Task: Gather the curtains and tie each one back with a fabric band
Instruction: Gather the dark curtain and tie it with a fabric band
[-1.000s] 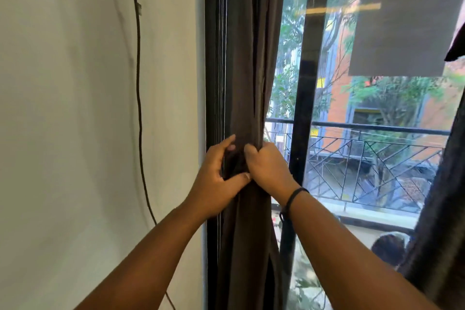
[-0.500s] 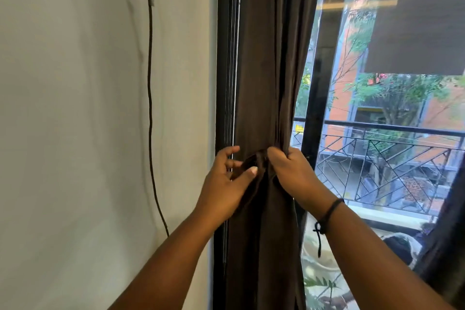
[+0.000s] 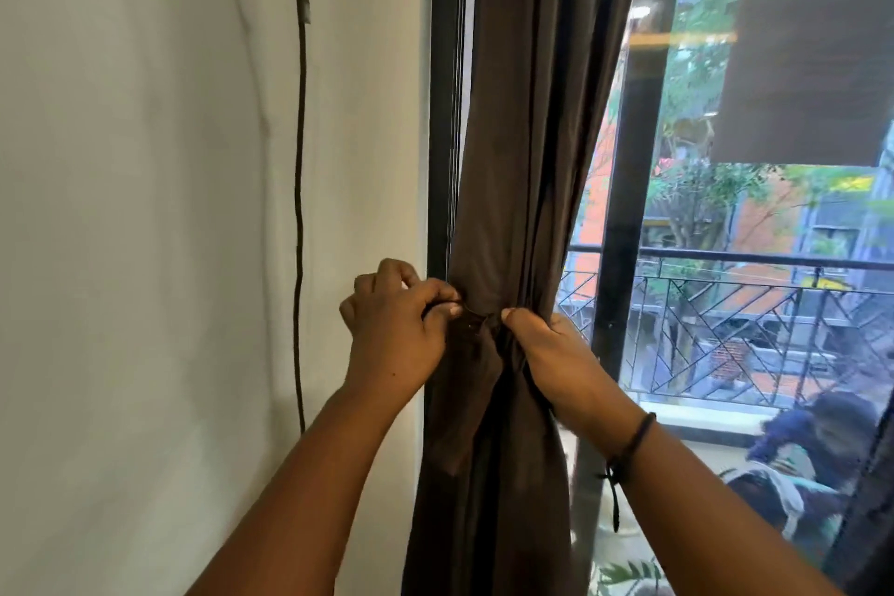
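Observation:
A dark brown curtain (image 3: 522,160) hangs gathered into a narrow bundle beside the black window frame (image 3: 442,111). A fabric band (image 3: 479,322) of the same brown cloth crosses the bundle at its pinched waist. My left hand (image 3: 396,334) pinches the band's left end with curled fingers, just left of the bundle. My right hand (image 3: 556,348) grips the band's other end against the curtain's right side. One loose tail of brown cloth hangs below my hands. At the far right edge, a second dark curtain (image 3: 871,498) shows only as a strip.
A white wall (image 3: 169,257) fills the left, with a thin dark cable (image 3: 300,208) running down it. Through the glass are a balcony railing (image 3: 750,305), a black upright frame bar (image 3: 624,208), trees, buildings and a grey blind (image 3: 812,39) at upper right.
My hands have drawn slightly apart, pulling the band's ends sideways so the curtain's waist is cinched tighter. The view has shifted a little to the left and upward.

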